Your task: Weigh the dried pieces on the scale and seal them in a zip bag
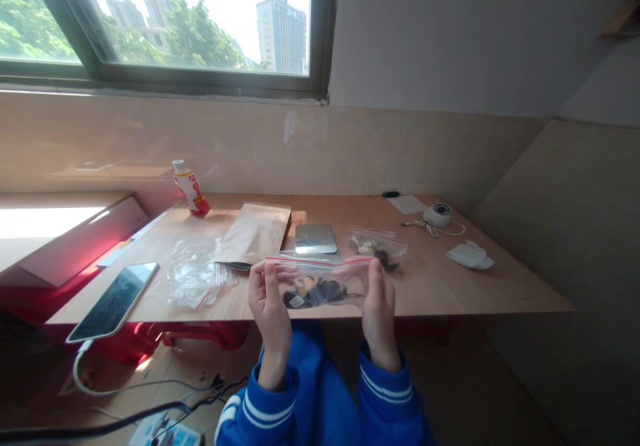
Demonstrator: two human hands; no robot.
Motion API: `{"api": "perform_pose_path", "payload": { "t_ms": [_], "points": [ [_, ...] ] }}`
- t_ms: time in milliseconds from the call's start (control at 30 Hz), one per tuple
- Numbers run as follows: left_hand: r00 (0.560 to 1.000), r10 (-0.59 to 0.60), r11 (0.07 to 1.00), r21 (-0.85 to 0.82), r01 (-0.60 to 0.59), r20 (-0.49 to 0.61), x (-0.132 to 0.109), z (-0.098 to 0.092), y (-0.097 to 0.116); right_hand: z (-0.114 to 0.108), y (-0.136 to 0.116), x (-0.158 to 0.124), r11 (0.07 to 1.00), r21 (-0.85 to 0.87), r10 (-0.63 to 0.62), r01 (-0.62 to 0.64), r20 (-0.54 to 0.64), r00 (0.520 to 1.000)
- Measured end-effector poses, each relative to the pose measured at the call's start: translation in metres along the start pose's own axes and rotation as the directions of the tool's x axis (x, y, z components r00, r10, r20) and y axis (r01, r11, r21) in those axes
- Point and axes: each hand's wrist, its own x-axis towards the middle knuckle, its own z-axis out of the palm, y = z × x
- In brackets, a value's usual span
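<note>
Stretched between my two hands is a clear zip bag point(320, 291) with a red seal line along its top. Dark and light brown pieces and a small white label lie inside it. My left hand point(270, 299) pinches the bag's upper left corner, thumb up. At the upper right corner my right hand point(379, 299) grips it the same way. Just beyond the bag sits a flat silver scale point(316, 239). A second filled zip bag point(377, 245) lies to its right. Left of the scale rests a brown paper pouch point(257, 233).
Several empty clear bags point(193, 276) lie left of the pouch. A phone point(115, 299) with a charging cable overhangs the table's front left edge. A bottle point(191, 189) stands at the back left. Toward the right are a white round device point(437, 214) with a cord and a crumpled tissue point(470, 255).
</note>
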Motion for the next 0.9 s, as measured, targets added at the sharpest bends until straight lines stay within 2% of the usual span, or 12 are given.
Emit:
{"api": "perform_pose_path", "payload": {
  "t_ms": [100,167,367,500,600,733,800,900],
  "points": [
    [0.996,-0.052,0.998,-0.021,0.054,0.078,0.0,-0.002,0.0,0.0,-0.003,0.002,0.999,0.006,0.038,-0.038,0.003,0.999],
    [0.993,-0.079,0.996,-0.022,0.081,0.083,-0.001,-0.002,0.001,0.0,-0.005,0.004,0.999,0.028,0.037,-0.037,0.027,0.999],
    [0.993,-0.029,1.0,0.004,0.03,-0.116,-0.01,0.002,0.002,-0.004,-0.006,0.007,0.985,0.151,0.066,-0.084,0.121,0.99],
    [0.992,-0.046,0.998,0.026,0.049,-0.121,-0.012,0.001,0.0,-0.008,-0.002,0.009,0.993,0.117,0.021,-0.035,0.119,0.993],
    [0.993,-0.099,0.994,-0.047,0.096,-0.065,-0.009,-0.001,-0.001,-0.01,0.003,0.011,0.995,0.098,0.004,-0.014,0.107,0.994],
    [0.976,-0.189,0.97,-0.134,0.203,0.107,-0.003,-0.007,-0.003,-0.013,0.009,0.013,0.994,0.108,-0.002,-0.003,0.046,0.999],
    [0.962,-0.205,0.967,-0.114,0.227,0.178,0.0,-0.012,-0.004,-0.015,0.012,0.015,0.994,0.113,0.006,-0.009,0.02,1.0],
    [0.962,-0.162,0.984,-0.039,0.175,0.221,0.003,-0.02,-0.006,-0.017,0.015,0.016,0.994,0.111,-0.002,0.003,-0.017,1.0]
  ]
}}
